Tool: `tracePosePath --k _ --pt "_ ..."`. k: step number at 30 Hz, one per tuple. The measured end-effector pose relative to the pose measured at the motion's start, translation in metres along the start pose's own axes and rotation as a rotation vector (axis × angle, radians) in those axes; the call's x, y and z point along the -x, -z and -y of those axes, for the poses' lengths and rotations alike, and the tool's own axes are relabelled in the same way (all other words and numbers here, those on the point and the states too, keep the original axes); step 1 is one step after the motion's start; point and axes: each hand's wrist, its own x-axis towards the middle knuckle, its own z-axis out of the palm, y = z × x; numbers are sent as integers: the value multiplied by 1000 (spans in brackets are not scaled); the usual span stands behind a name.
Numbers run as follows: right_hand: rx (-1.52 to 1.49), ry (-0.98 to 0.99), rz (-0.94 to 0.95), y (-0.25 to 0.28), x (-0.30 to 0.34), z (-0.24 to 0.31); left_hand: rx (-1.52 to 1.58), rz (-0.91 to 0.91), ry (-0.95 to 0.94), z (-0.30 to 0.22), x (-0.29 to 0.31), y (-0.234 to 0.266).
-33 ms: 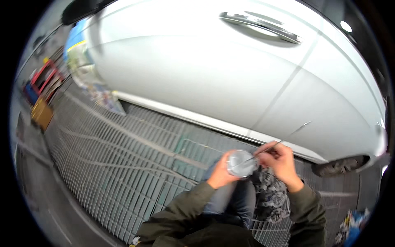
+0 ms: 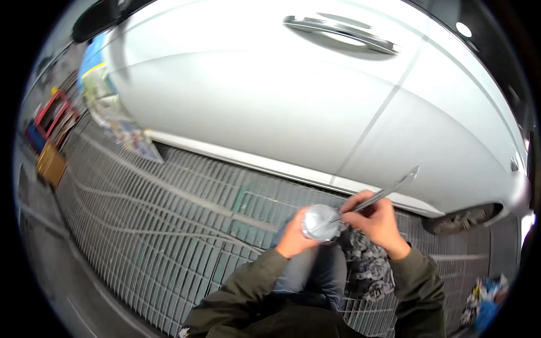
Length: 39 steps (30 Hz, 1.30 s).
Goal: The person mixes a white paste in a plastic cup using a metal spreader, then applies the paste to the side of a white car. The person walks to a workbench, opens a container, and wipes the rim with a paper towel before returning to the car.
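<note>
The left hand point(image 2: 296, 236) grasps a cup point(image 2: 322, 223) of grey contents, near, before the white car door point(image 2: 253, 101); the right hand point(image 2: 376, 218) pinches a metal stirring stick point(image 2: 397, 188), its lower end at the cup's mouth.

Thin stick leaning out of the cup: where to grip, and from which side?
On the stick, probably mid-shaft, pinched crosswise from the right. It is long and thin and slants up and right, its lower end seemingly inside the cup. The right hand pinches it there; the left hand covers the cup's left side.
</note>
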Motion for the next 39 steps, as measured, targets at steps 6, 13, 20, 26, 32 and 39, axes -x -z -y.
tracePosePath --k 6,13,20,26,32,39 --pt "266 225 -70 20 4 -9 -66 52 73 15 -7 -7" --pt "307 148 -50 65 -1 17 -13 110 71 -11 -41 -34" --pt "443 145 -347 105 -30 45 5 161 -57 -65 -103 -64" --pt "300 299 -493 143 -61 83 27 160 -88 -92 -146 -79" --pt "249 277 -451 160 -91 74 48 142 -97 -104 -169 -87" --pt "481 334 -451 160 -106 72 91 128 -81 -107 -182 -90"
